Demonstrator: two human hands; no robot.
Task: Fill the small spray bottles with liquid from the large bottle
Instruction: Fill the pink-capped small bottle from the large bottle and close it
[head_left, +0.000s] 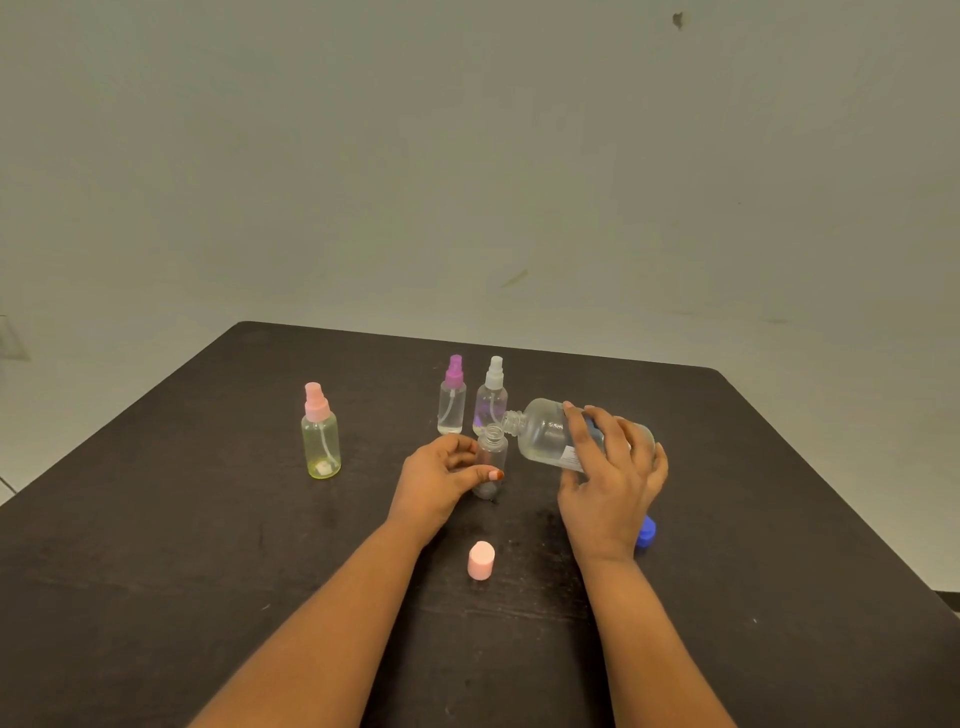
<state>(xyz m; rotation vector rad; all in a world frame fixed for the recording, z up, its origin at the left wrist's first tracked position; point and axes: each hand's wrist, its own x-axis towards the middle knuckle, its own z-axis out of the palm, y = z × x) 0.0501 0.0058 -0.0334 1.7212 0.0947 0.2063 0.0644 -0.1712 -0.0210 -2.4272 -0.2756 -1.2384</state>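
Against a bare pale wall, on a dark desk (208, 519), the left hand (441, 478) grips an uncapped small bottle (492, 451) upright. The right hand (608, 483) wraps round the large bottle (543, 431), tipped with its open neck just above the small one's mouth — pouring looks barely begun. A pink cap (480, 560) and a blue cap (647, 531) lie nearby. Pink-topped (320, 436), purple-topped (452, 400) and white-topped (492, 397) spray bottles stand capped — fill levels unclear, so most work probably lies ahead.

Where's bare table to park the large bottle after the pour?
Free: table right of the right hand and blue cap; also the near-left stretch between yellow bottle and left hand. Crowded: centre, around the open small bottle, large bottle, purple-topped bottle and white-topped bottle; pink cap sits between the forearms.
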